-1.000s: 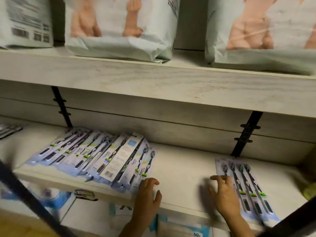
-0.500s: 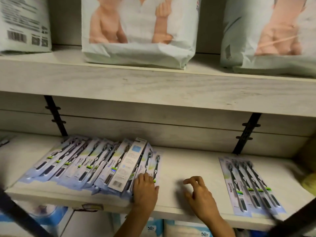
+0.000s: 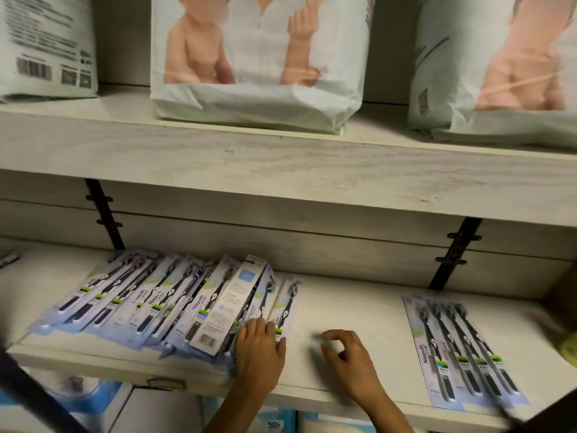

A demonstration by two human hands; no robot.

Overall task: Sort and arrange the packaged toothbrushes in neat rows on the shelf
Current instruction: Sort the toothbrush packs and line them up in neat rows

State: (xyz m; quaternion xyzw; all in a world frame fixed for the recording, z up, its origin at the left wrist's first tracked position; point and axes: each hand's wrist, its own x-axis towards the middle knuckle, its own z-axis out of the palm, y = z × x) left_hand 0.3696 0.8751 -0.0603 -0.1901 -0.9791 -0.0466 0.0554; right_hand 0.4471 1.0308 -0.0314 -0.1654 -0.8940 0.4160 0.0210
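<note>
Now, with the left hand resting on the near end of the rightmost pack, fingers laid flat and close together, clamped on nothing: press lightly and draw that one pack sideways off the fanned heap, not the whole fan; bring in the right hand, hovering just above the bare shelf with fingers loosely curled, thumb and forefinger apart, holding nothing, to pinch the freed edge; carry across toward the tidy row, well apart at the right; set down just beside that row, edge to edge, printed face up; probably worth flipping the reversed pack, lying barcode side up on top of the heap, before placing it.

Heap at the left of the lower shelf, overlapped like shingles; long axes from the front edge toward the back wall, far ends leaning right; brush heads at the back, handles toward the front; tidy row likewise front to back, heads at the back, far ends leaning slightly left; match that direction when placing.
</note>
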